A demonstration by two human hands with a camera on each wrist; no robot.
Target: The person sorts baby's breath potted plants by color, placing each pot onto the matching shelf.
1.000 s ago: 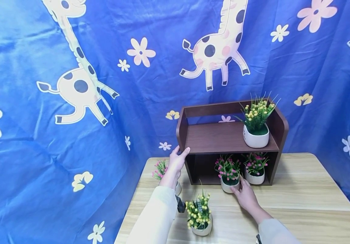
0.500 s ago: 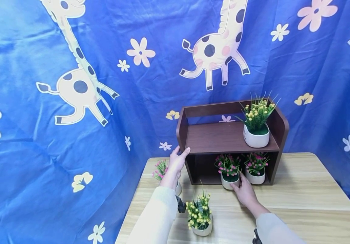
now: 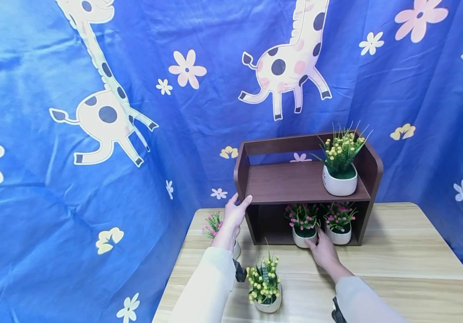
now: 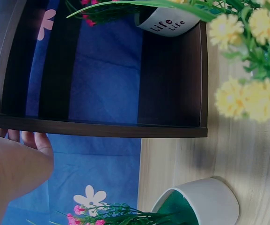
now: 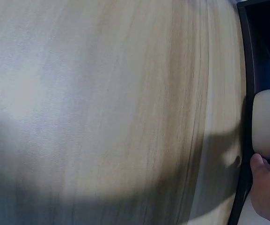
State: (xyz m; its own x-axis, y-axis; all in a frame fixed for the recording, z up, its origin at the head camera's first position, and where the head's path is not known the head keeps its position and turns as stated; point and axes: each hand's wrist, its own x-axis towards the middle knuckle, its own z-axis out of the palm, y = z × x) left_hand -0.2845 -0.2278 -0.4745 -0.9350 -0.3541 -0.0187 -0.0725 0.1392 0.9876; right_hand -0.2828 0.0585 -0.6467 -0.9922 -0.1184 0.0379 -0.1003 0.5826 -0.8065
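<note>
My right hand (image 3: pixel 325 252) holds a white pot (image 3: pixel 305 240) of pink artificial flowers by its right side, thumb at the front. That pot stands at the front of the lower compartment of a dark brown shelf (image 3: pixel 283 181). Beside it, to the right, is another white pot of pink flowers (image 3: pixel 338 237). My left hand (image 3: pixel 234 216) grips the shelf's left side panel, thumb on the inner edge and fingers outside, as the left wrist view also shows. In the right wrist view, my thumb touches the held pot (image 5: pixel 269 123); the other fingers are mostly hidden.
A pot of yellow flowers (image 3: pixel 340 179) stands on the upper right of the shelf. Another yellow-flowered pot (image 3: pixel 268 303) is on the wooden table (image 3: pixel 408 269) in front. A pink-flowered pot (image 4: pixel 214 201) stands left of the shelf, partly behind my left arm. Blue giraffe-print cloth (image 3: pixel 199 134) hangs behind.
My right hand has moved the pot of pink flowers slightly back into the lower compartment. The left hand stays on the shelf's side panel.
</note>
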